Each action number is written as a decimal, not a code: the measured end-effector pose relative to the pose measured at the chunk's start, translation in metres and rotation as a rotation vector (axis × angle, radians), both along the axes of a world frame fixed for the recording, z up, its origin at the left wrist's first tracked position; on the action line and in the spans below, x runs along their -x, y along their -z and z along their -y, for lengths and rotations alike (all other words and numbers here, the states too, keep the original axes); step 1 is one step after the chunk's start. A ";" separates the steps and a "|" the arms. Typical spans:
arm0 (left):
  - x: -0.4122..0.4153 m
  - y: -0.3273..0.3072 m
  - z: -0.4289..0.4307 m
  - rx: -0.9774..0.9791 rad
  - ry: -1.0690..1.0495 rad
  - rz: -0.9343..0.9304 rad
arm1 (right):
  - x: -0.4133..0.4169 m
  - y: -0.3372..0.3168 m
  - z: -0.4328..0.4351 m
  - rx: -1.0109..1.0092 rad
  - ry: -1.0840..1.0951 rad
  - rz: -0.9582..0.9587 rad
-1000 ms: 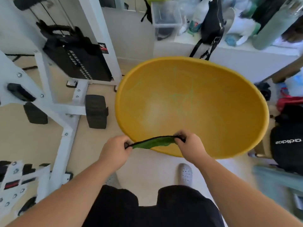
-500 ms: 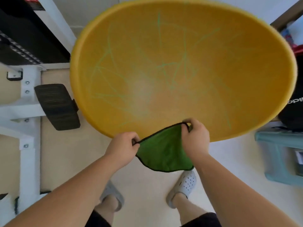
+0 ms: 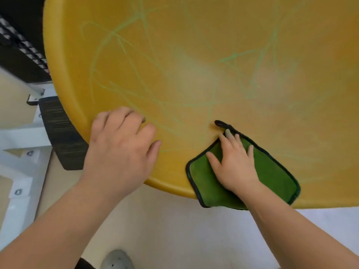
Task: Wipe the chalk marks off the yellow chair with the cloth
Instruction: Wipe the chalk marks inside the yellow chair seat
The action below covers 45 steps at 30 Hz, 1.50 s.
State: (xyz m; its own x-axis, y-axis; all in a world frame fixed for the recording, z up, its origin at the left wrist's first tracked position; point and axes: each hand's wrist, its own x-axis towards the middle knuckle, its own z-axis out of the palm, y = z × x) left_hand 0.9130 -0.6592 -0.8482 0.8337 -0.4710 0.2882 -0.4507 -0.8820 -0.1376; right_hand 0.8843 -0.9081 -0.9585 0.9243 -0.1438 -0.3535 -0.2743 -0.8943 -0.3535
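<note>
The green cloth with black edging [image 3: 275, 171] lies flat on the near part of the round yellow plastic chair shell [image 3: 194, 55], overhanging its rim. The right grip [image 3: 235, 164] presses on top of it, released, fingers straight and spread. The left grip [image 3: 120, 150] rests on the shell, left of the cloth and apart from it, fingers loose, grasping nothing. Pale green chalk marks [image 3: 114, 33] cross the shell beyond both. A black ribbed pad [image 3: 58, 133] sits left of the chair.

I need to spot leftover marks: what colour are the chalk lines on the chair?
The chalk lines are pale green on the yellow chair; head view.
</note>
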 end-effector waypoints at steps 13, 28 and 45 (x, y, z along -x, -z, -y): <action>0.012 0.025 -0.004 0.108 -0.026 0.089 | -0.019 0.010 -0.020 0.071 -0.271 -0.101; 0.011 0.027 -0.007 0.140 0.023 0.038 | 0.025 -0.007 0.036 0.118 -0.461 -0.207; 0.017 0.018 -0.011 0.201 0.031 -0.056 | 0.014 -0.024 -0.056 -0.212 -0.587 -0.045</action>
